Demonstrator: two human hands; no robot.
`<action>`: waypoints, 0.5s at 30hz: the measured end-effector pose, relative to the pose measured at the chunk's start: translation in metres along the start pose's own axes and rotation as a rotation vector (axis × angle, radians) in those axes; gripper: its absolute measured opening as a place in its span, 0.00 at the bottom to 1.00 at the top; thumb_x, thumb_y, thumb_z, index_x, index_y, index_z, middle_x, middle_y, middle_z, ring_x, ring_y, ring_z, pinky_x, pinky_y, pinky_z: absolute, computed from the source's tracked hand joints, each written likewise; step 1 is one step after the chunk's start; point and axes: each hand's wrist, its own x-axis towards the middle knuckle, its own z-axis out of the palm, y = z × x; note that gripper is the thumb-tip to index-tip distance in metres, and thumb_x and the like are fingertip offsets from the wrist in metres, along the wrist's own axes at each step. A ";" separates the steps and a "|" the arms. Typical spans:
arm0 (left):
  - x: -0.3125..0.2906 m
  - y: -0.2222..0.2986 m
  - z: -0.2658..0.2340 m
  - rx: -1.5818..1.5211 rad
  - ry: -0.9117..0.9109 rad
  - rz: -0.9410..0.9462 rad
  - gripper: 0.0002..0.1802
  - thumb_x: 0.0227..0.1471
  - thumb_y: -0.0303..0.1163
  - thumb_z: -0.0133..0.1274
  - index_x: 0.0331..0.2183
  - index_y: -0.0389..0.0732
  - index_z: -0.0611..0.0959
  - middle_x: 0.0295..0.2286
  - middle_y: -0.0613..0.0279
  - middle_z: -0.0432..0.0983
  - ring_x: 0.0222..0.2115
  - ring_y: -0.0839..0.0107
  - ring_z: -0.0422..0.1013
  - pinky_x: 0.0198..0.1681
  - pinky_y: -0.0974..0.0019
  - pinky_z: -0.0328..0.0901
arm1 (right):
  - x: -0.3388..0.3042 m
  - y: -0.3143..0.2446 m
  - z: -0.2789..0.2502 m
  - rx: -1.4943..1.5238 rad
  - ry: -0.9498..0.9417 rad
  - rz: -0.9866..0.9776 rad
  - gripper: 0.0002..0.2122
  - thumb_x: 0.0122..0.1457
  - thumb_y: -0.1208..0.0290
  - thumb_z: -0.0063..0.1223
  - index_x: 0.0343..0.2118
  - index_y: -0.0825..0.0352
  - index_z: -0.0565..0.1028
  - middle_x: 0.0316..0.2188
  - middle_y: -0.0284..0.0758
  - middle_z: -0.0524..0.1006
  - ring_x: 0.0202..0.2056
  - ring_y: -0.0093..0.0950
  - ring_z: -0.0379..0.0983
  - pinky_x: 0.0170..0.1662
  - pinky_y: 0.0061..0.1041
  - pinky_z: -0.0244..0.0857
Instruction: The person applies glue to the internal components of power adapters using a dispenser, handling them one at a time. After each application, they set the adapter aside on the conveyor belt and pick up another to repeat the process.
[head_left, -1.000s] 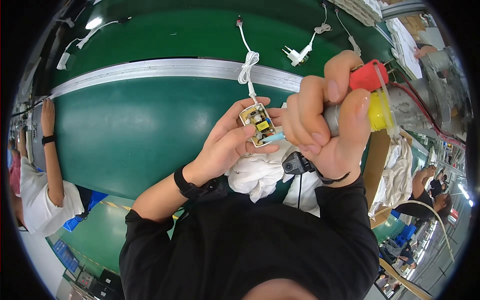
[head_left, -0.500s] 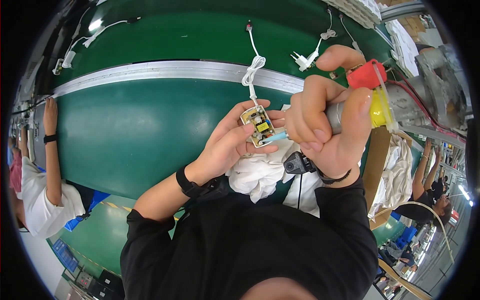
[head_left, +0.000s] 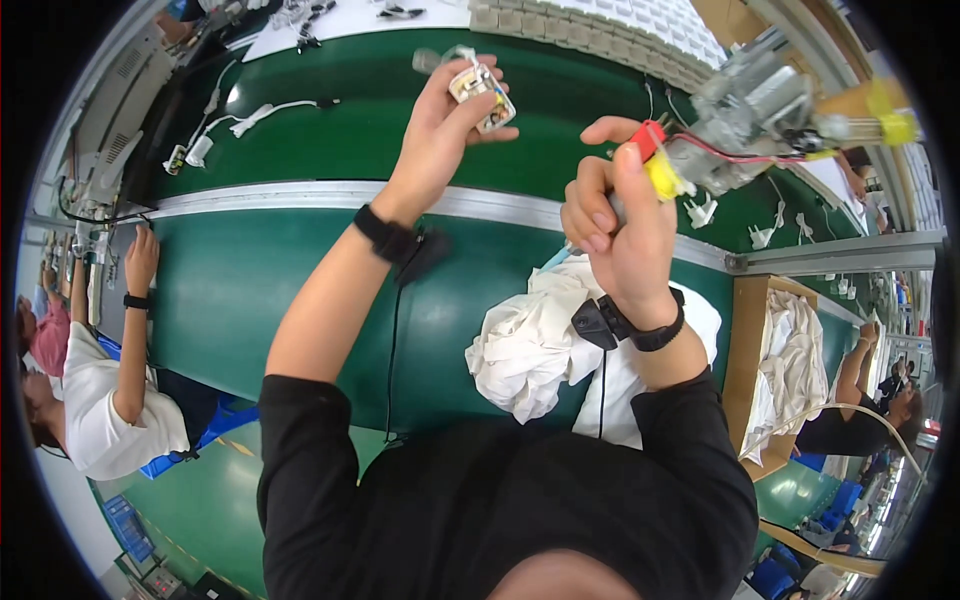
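White plastic housing [head_left: 504, 95], circuit board [head_left: 478, 84] exposed. Head view: it sits above the far green surface [head_left: 370, 120], pinched between thumb and fingers of the left hand [head_left: 445, 112]. Right hand [head_left: 628, 220] curled round a wired, taped tool [head_left: 700, 152], index finger extended beside its red switch [head_left: 648, 138]; pale-blue tip [head_left: 558, 257] close to white cloth [head_left: 530, 335]. Judged risks: accidental switch press could snag cloth; slack pinch could drop the housing.
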 end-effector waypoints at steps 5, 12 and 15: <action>0.040 -0.030 -0.031 1.451 0.018 0.432 0.19 0.45 0.26 0.47 0.42 0.35 0.68 0.38 0.49 0.68 0.36 0.51 0.70 0.37 0.56 0.69 | 0.005 0.001 0.004 0.000 0.015 -0.015 0.13 0.63 0.60 0.37 0.39 0.66 0.64 0.12 0.24 0.55 0.11 0.13 0.49 0.15 0.16 0.46; 0.001 -0.049 -0.061 1.519 -0.007 0.222 0.29 0.43 0.29 0.52 0.47 0.32 0.63 0.40 0.40 0.65 0.41 0.45 0.65 0.45 0.55 0.63 | -0.013 0.002 0.000 -0.041 0.089 0.058 0.11 0.61 0.62 0.42 0.37 0.66 0.64 0.13 0.25 0.58 0.14 0.15 0.54 0.17 0.16 0.51; -0.052 -0.018 -0.043 1.438 0.024 0.425 0.35 0.43 0.32 0.57 0.51 0.32 0.61 0.45 0.40 0.63 0.46 0.47 0.62 0.52 0.58 0.58 | -0.027 0.002 -0.011 -0.061 0.115 0.020 0.11 0.61 0.63 0.44 0.36 0.66 0.65 0.14 0.26 0.60 0.15 0.16 0.57 0.20 0.17 0.53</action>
